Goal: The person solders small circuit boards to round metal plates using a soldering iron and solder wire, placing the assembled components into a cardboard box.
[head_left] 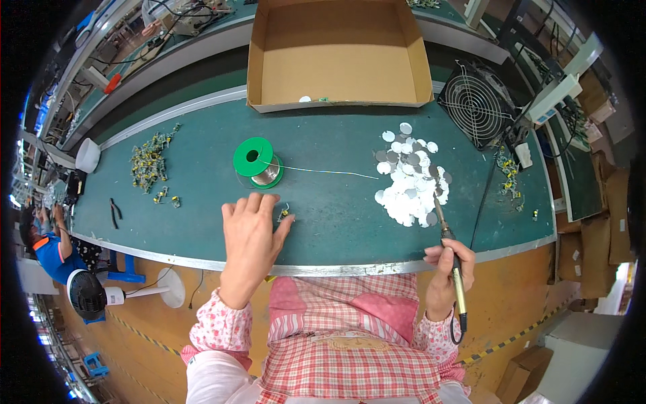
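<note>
Small part between the left thumb and forefinger, soldering iron in the right hand

Near the front edge of the counter [330,232], left of its middle, a small component [284,214] lies in the gap between the thumb and forefinger of the left hand [250,232]. Those fingers are moderately parted, curved around it from the left and from below; whether they pinch it or only frame it, I cannot tell. The right hand [441,279] has its fingers closed around a soldering iron [459,289], held at a slant over the front edge, its tip over a pile of discs [410,188] right of the counter's middle. Whether the tip touches the discs is unclear.

The component looks yellowish and pale with thin bits sticking out, too small for finer detail. The iron has a dark grip, a yellowish handle and a black cord at its lower end. The discs are round and flat, mostly white, some grey, overlapping in a loose heap. Beyond the left fingers stands a green spool [262,167] of silvery wire, its free end running right to just beside the pile.

Similar yellow-green parts [149,161] cluster toward the counter's left end; dark pliers [116,212] lie nearer its front-left corner. An open cardboard box [340,50] sits at the far edge. Pale labels on cartons [572,256] beyond the right end are too small to read.
</note>
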### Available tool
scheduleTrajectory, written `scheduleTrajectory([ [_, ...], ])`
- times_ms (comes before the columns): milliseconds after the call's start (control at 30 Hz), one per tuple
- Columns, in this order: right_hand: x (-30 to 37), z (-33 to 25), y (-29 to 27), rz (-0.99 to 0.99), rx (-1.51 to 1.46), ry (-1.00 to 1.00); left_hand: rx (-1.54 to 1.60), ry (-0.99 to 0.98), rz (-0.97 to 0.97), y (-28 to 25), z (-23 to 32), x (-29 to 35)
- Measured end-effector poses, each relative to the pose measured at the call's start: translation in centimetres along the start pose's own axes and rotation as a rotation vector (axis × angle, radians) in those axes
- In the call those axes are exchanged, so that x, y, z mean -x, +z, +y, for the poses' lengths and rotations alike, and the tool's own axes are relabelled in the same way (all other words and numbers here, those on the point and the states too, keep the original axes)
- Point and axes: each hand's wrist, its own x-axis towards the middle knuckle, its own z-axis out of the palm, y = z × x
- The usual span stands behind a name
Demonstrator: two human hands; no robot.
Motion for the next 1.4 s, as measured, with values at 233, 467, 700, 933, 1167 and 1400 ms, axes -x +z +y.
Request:
scheduleTrajectory([
  [233,1.0,0.5,2.6,-0.255,-0.144,0.056,0.175,0.070,-0.043,2.1,2.9,0.5],
  [467,0.6,0.1,3.6,-0.337,-0.261,0.014,1.510,-0.424,-0.712,4.2,6.4,0.3],
  [700,0.5,0.7,2.1,-0.293,-0.416,0.146,1.492,-0.421,-0.883,4.6,7.3,-0.8],
  [933,0.9,0.1,1.8,-0.251,-0.289,0.200,1.527,-0.296,-0.870,5.1,6.9,-0.4],
  [1167,0.6,-0.8,1.8,-0.290,-0.140,0.100,1.595,-0.354,-0.941,4.8,7.1,-1.2],
  [1400,-3.3,0.2,3.5,-0.114,0.233,-0.137,1.414,-0.325,-0.832,4.9,5.0,-1.2],
])
